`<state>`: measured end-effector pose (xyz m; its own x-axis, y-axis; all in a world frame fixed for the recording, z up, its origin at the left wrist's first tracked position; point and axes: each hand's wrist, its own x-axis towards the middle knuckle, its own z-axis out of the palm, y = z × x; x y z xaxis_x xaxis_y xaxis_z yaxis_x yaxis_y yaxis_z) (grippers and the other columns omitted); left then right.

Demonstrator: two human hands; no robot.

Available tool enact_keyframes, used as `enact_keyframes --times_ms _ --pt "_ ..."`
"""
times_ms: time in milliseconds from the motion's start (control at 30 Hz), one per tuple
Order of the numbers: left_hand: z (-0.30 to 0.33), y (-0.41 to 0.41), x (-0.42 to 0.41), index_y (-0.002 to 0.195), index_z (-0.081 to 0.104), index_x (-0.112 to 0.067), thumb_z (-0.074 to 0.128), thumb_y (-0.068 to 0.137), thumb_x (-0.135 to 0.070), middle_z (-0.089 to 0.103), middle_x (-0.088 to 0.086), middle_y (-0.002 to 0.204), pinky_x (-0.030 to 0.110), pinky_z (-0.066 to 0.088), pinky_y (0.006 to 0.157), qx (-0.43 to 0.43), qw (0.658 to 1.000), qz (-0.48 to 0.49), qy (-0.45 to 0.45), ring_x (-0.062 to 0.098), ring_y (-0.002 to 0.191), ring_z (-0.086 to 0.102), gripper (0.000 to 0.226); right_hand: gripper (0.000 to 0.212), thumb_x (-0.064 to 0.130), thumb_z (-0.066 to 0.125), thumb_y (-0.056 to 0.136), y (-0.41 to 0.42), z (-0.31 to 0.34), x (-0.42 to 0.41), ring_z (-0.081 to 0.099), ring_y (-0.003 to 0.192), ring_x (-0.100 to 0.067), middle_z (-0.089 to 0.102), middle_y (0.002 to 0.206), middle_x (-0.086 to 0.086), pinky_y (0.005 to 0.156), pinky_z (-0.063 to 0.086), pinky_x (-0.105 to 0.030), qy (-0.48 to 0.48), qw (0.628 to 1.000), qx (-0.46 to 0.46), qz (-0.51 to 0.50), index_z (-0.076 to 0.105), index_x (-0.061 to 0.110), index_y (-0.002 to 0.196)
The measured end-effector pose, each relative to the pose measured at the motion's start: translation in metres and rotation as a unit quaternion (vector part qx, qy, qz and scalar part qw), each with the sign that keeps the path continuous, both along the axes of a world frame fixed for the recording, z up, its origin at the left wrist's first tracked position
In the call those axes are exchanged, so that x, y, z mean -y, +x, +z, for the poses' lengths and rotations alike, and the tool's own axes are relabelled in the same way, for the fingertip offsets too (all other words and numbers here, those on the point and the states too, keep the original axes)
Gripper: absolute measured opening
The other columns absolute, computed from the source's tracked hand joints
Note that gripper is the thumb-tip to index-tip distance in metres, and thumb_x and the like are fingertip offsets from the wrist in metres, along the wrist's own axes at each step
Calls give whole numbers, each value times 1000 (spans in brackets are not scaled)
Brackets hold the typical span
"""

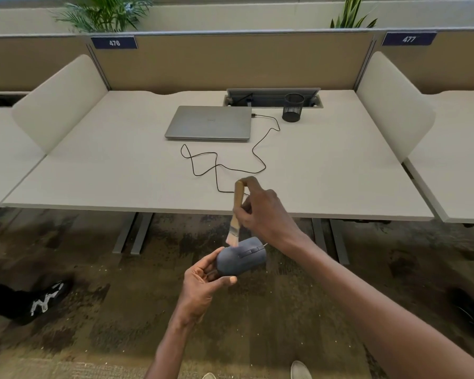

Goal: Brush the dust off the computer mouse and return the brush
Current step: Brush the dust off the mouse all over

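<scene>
A dark grey computer mouse (pixel 241 257) is held in the air in front of the desk's near edge, gripped from below by my left hand (pixel 203 283). My right hand (pixel 266 214) grips the wooden handle of a small paintbrush (pixel 236 212), which stands nearly upright. Its pale bristles touch the top of the mouse near its left side. The mouse's black cable (pixel 216 170) runs in loops across the desk to a closed grey laptop (pixel 210 123).
The white desk (pixel 93 173) has white side dividers and a tan back panel. A black mesh pen cup (pixel 293 107) stands at the back right beside an open cable tray. Another person's black shoe (pixel 47 298) is on the carpet at left.
</scene>
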<state>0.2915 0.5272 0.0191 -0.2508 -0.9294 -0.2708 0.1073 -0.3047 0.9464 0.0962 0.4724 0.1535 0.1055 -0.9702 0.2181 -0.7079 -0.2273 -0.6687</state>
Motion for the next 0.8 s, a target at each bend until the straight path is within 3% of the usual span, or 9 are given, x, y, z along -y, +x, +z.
enact_keyframes --times_ms 100,200,333,500,667,800 --pt "2 -1 -1 123 66 -26 94 53 -10 75 -2 121 27 60 86 10 1000 1 5 17 115 70 76 50 11 69 93 18 -2 8 64 54 -17 67 73 -6 53 57 -31 6 1000 -11 9 43 9 136" --pt "1 -1 -2 123 66 -25 93 54 -6 75 0 122 28 60 87 13 1000 5 6 18 115 70 76 56 10 70 90 29 -4 15 68 65 -25 69 84 -12 61 59 -35 30 999 -33 8 42 7 140" --pt "1 2 -6 122 66 -25 93 53 -7 75 -2 121 29 61 87 21 1000 14 4 17 115 70 77 56 9 72 88 34 -10 21 65 69 -25 67 86 -10 62 56 -33 53 996 -68 -9 45 4 136" --pt "0 5 -10 130 63 -14 88 59 3 75 -1 121 28 61 87 22 1000 8 -12 18 115 71 77 54 8 73 87 21 -12 22 67 75 -30 69 94 -15 69 60 -41 71 990 -116 -40 47 3 134" --pt "3 1 -13 130 61 -11 85 56 4 77 -5 115 22 59 84 8 1000 3 -21 15 111 72 79 45 8 71 89 0 -9 22 58 75 -28 68 99 -17 61 42 -32 99 982 -143 -76 50 2 129" --pt "4 0 -14 130 60 -12 85 57 3 76 -8 117 22 59 84 -5 1000 2 -20 13 113 71 79 42 7 63 91 -18 -6 20 58 80 -35 67 101 -20 65 39 -33 100 976 -162 -103 49 1 130"
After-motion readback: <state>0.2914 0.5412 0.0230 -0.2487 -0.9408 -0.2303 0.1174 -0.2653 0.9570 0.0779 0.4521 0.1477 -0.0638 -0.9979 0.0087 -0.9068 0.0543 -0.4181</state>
